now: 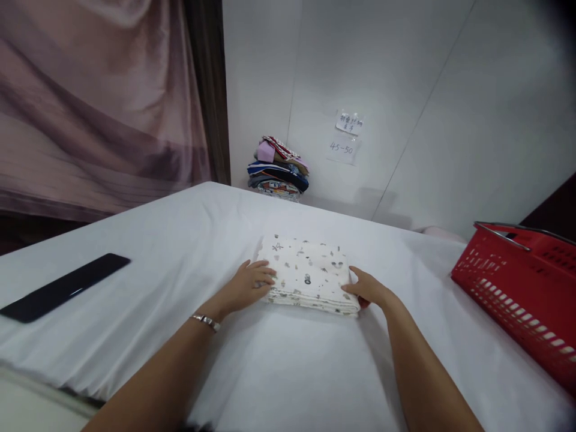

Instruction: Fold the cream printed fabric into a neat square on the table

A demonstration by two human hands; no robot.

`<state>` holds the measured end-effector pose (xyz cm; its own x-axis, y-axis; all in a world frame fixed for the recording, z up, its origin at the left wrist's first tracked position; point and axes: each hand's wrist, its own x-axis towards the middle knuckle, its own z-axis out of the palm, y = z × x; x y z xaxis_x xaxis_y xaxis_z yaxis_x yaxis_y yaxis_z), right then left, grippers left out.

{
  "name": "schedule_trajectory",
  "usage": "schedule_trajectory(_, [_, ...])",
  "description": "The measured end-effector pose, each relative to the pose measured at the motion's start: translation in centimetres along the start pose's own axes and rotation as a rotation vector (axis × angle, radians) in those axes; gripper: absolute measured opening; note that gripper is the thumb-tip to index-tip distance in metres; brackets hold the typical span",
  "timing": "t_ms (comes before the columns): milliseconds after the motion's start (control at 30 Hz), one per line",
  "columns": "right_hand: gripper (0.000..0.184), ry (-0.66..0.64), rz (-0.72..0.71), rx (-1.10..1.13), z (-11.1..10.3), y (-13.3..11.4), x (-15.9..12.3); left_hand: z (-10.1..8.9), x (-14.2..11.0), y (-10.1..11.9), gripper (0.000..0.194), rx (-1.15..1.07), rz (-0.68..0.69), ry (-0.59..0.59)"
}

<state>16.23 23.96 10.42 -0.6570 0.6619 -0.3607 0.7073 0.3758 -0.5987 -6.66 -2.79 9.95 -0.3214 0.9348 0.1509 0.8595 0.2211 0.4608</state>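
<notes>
The person's left grip (252,283) and right grip (369,288) are bare hands with slim fingers. A silver bracelet (206,322) circles the left wrist (215,308), a narrow, shiny band of linked segments, its finer detail blurred. Both forearms (164,366) are bare.

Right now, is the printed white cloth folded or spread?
Folded: the printed white cloth lies in a rectangle, stacked layers showing along its near edge.

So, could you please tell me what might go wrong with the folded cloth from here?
Layers show along the near edge of the folded cloth; catching only the upper ones might make them slip apart. The left hand and right hand touch opposite sides; uneven pulling could skew the fold. The bracelet might snag fabric.
</notes>
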Motion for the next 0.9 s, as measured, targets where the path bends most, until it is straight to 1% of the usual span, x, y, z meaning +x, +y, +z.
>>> schedule_trajectory(67, [0.086, -0.030, -0.013, -0.003, -0.2, -0.3, -0.3, -0.2, 0.0, -0.1, 0.023, -0.026, 0.000, 0.013])
schedule_trajectory(100, [0.085, -0.010, -0.027, -0.006, -0.1, -0.5, -0.4, -0.2, 0.0, 0.0, 0.025, -0.051, -0.002, 0.027])
schedule_trajectory(133, [0.083, 0.042, -0.039, -0.011, 0.0, -0.6, -0.3, -0.1, 0.1, 0.0, 0.027, -0.085, -0.012, 0.055])
schedule_trajectory(200, [0.080, 0.137, -0.061, -0.028, 0.3, -0.7, 0.1, 0.2, 0.3, 0.1, 0.032, -0.168, -0.068, 0.151])
schedule_trajectory(267, [0.079, 0.208, -0.066, -0.058, 0.8, -0.7, 0.5, 0.7, 0.5, 0.0, 0.031, -0.224, -0.163, 0.281])
schedule_trajectory(333, [0.078, 0.260, -0.069, -0.080, 1.3, -0.7, 0.9, 1.1, 0.8, -0.3, 0.029, -0.218, -0.269, 0.397])
schedule_trajectory(367, [0.077, 0.279, -0.064, -0.079, 1.5, -0.8, 1.0, 1.3, 0.8, -0.5, 0.033, -0.204, -0.318, 0.426])
schedule_trajectory(400, [0.077, 0.292, -0.059, -0.067, 1.7, -0.8, 1.1, 1.3, 0.9, -0.7, 0.040, -0.195, -0.370, 0.428])
schedule_trajectory(433, [0.077, 0.301, -0.054, -0.048, 1.8, -0.8, 1.2, 1.3, 0.9, -0.8, 0.046, -0.194, -0.423, 0.402])
schedule_trajectory(533, [0.078, 0.322, -0.065, -0.005, 2.2, -0.7, 1.5, 1.0, 0.8, -0.6, 0.057, -0.191, -0.557, 0.263])
schedule_trajectory(600, [0.079, 0.314, -0.079, -0.008, 2.4, -0.6, 1.7, 0.9, 0.7, -0.2, 0.058, -0.163, -0.591, 0.217])
schedule_trajectory(733, [0.080, 0.271, -0.090, -0.022, 2.3, -0.4, 1.9, 0.8, 1.1, 0.0, 0.055, -0.120, -0.572, 0.213])
schedule_trajectory(800, [0.080, 0.210, -0.100, 0.016, 2.0, -0.3, 1.6, 0.6, 1.7, -0.5, 0.053, -0.133, -0.547, 0.224])
schedule_trajectory(900, [0.078, -0.024, -0.090, 0.110, 1.3, -0.5, 0.7, -0.2, 2.8, -1.7, 0.051, -0.214, -0.534, 0.198])
